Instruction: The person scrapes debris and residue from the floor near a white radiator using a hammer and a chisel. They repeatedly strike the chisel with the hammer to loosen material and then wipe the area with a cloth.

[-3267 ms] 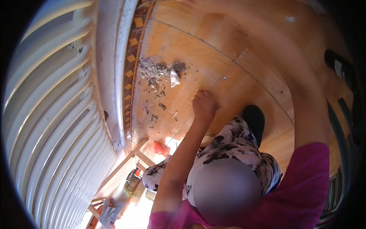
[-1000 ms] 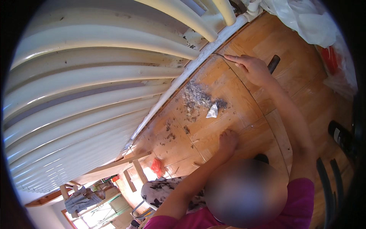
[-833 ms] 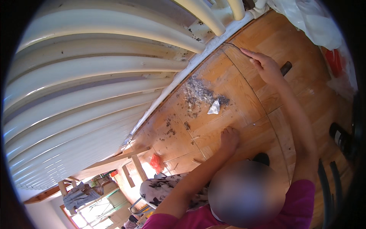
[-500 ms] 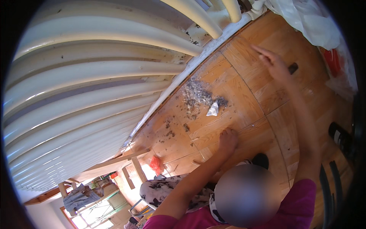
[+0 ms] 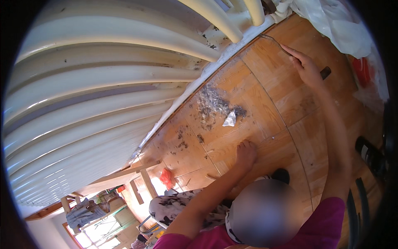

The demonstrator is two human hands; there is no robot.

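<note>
My right hand (image 5: 307, 66) is shut on a thin scraping tool (image 5: 324, 73) with a dark handle. Its slim metal tip reaches to the white skirting strip (image 5: 232, 49) under the radiator (image 5: 103, 83). My left hand (image 5: 246, 153) is pressed on the wooden floor (image 5: 265, 95), fingers loosely curled, with nothing in it. A little in front of my left hand lie a heap of grey dust and debris (image 5: 209, 103) and a crumpled white scrap (image 5: 229, 119).
A big white ribbed radiator fills the left and top. White plastic sheeting (image 5: 331, 25) and something red (image 5: 362, 70) lie at the upper right. A dark object (image 5: 370, 154) is at the right edge, a small red thing (image 5: 166, 177) lower left.
The view swung from the floor toward the radiator. Over the last second my right hand slid the tool to the right along the skirting. My left hand stayed on the floor.
</note>
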